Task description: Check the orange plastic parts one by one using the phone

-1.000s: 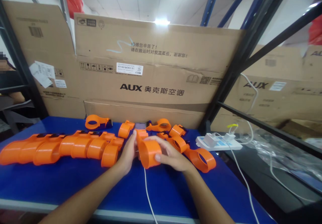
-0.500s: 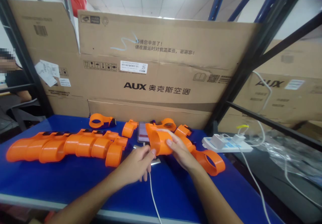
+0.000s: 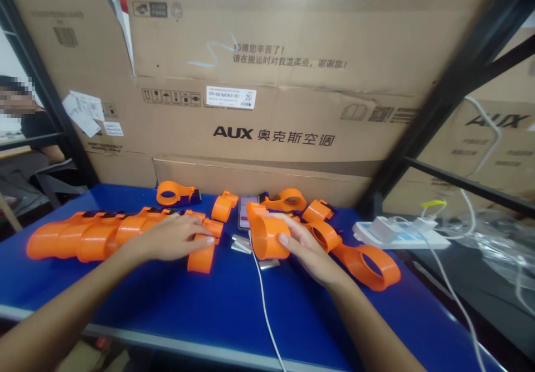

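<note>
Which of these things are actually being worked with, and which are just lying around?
Being worked with:
orange ring piece, held in the right hand;
row of orange pieces, left hand over its right end;
silvery strips between the hands, perhaps.

Apparently just there:
phone-like device;
white power strip;
cardboard panel behind.

Left forearm point(image 3: 83, 302) bare, extended obliquely forward; left grip point(image 3: 178, 237) palm-down, fingers outstretched, thumb beneath them. Right forearm point(image 3: 371, 319) bare, angled inward; right grip point(image 3: 309, 254) curled, thumb bent inward.
</note>
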`<control>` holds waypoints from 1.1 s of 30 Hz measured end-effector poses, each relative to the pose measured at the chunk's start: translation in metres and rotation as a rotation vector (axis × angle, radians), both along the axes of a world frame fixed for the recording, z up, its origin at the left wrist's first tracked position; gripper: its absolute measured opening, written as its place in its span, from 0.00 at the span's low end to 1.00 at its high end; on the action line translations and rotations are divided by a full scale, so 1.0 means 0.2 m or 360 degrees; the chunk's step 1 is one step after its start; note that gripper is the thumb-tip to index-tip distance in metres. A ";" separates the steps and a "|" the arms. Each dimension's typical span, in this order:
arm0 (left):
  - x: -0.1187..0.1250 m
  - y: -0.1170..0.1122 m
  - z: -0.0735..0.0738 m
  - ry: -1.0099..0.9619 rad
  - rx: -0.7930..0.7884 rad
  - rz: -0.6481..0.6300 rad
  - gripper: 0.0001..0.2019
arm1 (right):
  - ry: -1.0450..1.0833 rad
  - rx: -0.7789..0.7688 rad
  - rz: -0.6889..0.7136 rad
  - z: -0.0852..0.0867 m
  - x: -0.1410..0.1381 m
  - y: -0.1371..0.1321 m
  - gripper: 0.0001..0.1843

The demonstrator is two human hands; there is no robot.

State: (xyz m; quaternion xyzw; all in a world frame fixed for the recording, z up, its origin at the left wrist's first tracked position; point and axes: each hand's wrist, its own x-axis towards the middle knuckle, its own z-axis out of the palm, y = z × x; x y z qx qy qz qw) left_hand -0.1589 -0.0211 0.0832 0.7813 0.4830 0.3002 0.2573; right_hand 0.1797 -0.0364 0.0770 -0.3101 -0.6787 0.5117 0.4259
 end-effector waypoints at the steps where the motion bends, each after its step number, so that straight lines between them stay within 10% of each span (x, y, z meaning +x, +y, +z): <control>1: 0.01 -0.02 -0.02 0.0064 0.0043 -0.0046 0.12 | -0.0017 0.0009 0.0018 0.01 0.00 0.00 0.28; 9: -0.02 -0.14 -0.07 -0.0046 0.0027 -0.0085 0.14 | -0.0050 -0.0001 0.0107 0.02 -0.02 -0.02 0.29; 16: -0.03 -0.25 -0.02 0.0493 0.0163 -0.0163 0.18 | 0.0075 -0.0173 0.0175 -0.02 -0.11 -0.03 0.30; 23: -0.34 0.27 0.16 0.0926 0.0295 0.0374 0.38 | 0.0044 -0.0101 -0.0140 -0.06 -0.32 0.21 0.30; 28: -0.55 0.61 0.09 0.1140 0.0118 0.0578 0.43 | -0.0158 -0.0125 -0.0305 -0.05 -0.42 0.41 0.28; 33: -0.60 0.66 0.04 0.1054 -0.0107 0.0574 0.34 | -0.0099 -0.0199 -0.0154 -0.04 -0.47 0.49 0.25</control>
